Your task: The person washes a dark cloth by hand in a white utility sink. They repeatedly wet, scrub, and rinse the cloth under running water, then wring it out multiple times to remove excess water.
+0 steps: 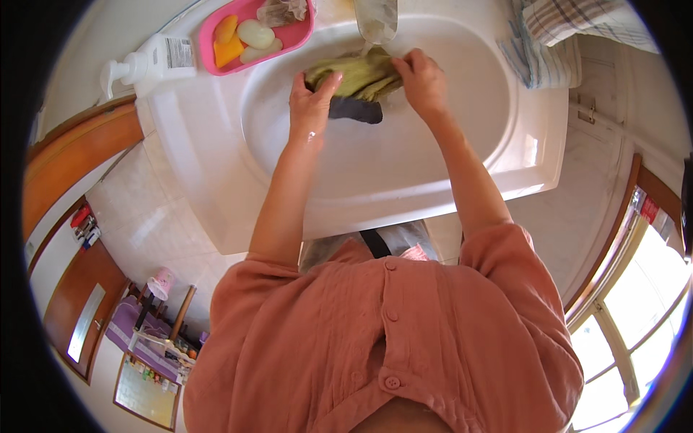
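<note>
An olive-green cloth with a dark grey part hanging below it is held over the white sink basin, right under the tap. My left hand grips the cloth's left end and my right hand grips its right end. Both forearms reach up from the lower edge, out of salmon-coloured sleeves.
A pink soap dish with orange and pale soap bars sits at the sink's back left, beside a white pump bottle. A checked towel lies at the back right. A tiled floor, a wooden door and a window surround the sink.
</note>
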The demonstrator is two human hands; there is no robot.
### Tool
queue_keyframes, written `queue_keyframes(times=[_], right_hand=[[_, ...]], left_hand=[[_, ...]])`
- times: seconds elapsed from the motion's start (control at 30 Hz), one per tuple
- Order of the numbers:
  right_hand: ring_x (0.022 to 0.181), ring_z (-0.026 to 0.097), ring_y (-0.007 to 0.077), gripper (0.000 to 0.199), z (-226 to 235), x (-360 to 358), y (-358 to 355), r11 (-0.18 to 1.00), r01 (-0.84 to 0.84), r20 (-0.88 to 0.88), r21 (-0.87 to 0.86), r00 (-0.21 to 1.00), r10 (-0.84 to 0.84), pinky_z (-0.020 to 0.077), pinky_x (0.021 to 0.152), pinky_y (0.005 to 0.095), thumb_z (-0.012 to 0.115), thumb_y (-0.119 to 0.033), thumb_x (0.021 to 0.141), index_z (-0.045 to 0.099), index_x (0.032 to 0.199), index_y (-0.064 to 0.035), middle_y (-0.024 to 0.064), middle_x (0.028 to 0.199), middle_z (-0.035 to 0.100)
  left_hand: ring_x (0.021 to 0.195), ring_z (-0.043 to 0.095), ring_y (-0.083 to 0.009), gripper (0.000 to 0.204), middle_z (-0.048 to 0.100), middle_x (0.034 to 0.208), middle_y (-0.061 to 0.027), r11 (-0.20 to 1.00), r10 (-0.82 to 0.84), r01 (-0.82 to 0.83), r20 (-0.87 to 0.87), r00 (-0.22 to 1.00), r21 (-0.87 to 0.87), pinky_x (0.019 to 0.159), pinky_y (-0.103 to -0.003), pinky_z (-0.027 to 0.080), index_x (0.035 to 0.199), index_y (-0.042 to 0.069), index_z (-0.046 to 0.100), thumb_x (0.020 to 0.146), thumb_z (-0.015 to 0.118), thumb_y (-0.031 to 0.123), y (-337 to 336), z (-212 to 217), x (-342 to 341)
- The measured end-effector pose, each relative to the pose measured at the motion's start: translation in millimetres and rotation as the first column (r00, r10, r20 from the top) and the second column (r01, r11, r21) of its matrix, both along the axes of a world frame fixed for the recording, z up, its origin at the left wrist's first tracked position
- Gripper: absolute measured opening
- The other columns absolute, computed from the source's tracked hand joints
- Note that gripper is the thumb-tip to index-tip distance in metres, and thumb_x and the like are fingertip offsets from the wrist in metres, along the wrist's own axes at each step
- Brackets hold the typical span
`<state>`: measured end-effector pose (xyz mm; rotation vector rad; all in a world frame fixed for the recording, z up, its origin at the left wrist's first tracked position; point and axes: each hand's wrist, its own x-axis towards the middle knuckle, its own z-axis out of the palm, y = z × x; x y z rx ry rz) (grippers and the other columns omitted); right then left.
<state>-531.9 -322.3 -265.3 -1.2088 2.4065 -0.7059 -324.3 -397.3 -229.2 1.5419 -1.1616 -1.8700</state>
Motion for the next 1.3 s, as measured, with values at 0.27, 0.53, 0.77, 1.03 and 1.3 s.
queue_keyframes(times=[0.27, 0.53, 0.77, 1.03, 1.3], right_hand=[[0.099, 0.063, 0.0209, 0.049, 4.6, 67.9, -8.7, 0.944, 0.328, 0.969, -0.010, 0.236, -0.072, 0.0526, 0.088, 0.0343, 0.074, -0.005, 0.082, 0.060, 0.129, -0.0135, 0.0081, 0.111, 0.064], [0.089, 0.068, 0.0348, 0.024, -1.2, 65.6, -18.4, 0.987, 0.096, 0.253, -0.133, 0.966, -0.059, 0.0542, 0.078, 0.0414, 0.067, -0.026, 0.092, 0.064, 0.113, -0.0135, 0.0138, 0.099, 0.072], [0.099, 0.065, 0.0292, 0.047, -13.1, 5.8, 15.1, 0.880, 0.462, 0.431, -0.107, 0.819, -0.378, 0.0538, 0.084, 0.0397, 0.076, -0.018, 0.084, 0.059, 0.127, -0.0074, 0.0148, 0.102, 0.068], [0.095, 0.070, 0.0287, 0.045, 83.8, 149.4, 9.1, 0.946, -0.195, 0.262, -0.257, 0.929, 0.262, 0.0562, 0.081, 0.0367, 0.079, -0.016, 0.079, 0.065, 0.120, -0.0061, 0.0119, 0.106, 0.071], [0.102, 0.062, 0.0328, 0.051, -19.3, 3.9, 13.1, 0.972, 0.225, 0.215, -0.064, 0.955, -0.206, 0.0522, 0.088, 0.0427, 0.077, -0.031, 0.083, 0.061, 0.126, -0.0092, 0.0161, 0.119, 0.058]], left_hand=[[0.120, 0.056, -0.0199, 0.076, 0.058, 0.130, -0.0048, 0.848, 0.133, 0.000, -0.214, 0.968, 0.530, 0.090, -0.041, 0.054, 0.150, 0.019, 0.035, 0.093, 0.056, 0.063, 20.4, -37.3, 0.2], [0.098, 0.057, -0.0138, 0.035, 0.063, 0.111, -0.0061, 0.971, 0.113, -0.101, -0.047, 0.992, 0.215, 0.082, -0.031, 0.048, 0.121, 0.009, 0.065, 0.102, 0.055, 0.037, 8.9, -9.4, -21.1], [0.090, 0.059, -0.0133, 0.065, 0.063, 0.120, -0.0041, 0.999, -0.039, 0.031, 0.202, 0.979, 0.043, 0.068, -0.031, 0.049, 0.146, 0.012, 0.045, 0.098, 0.055, 0.055, 17.4, -37.5, 15.9], [0.105, 0.061, -0.0186, 0.050, 0.064, 0.115, -0.0057, 0.869, 0.212, 0.051, -0.464, 0.860, 0.492, 0.087, -0.035, 0.054, 0.125, 0.008, 0.059, 0.101, 0.050, 0.051, 2.3, -56.5, -2.9], [0.119, 0.052, -0.0191, 0.052, 0.056, 0.132, -0.0030, 0.976, 0.039, -0.053, 0.071, 0.997, 0.212, 0.102, -0.044, 0.041, 0.143, 0.016, 0.043, 0.103, 0.050, 0.048, -0.3, -20.6, 7.8]])
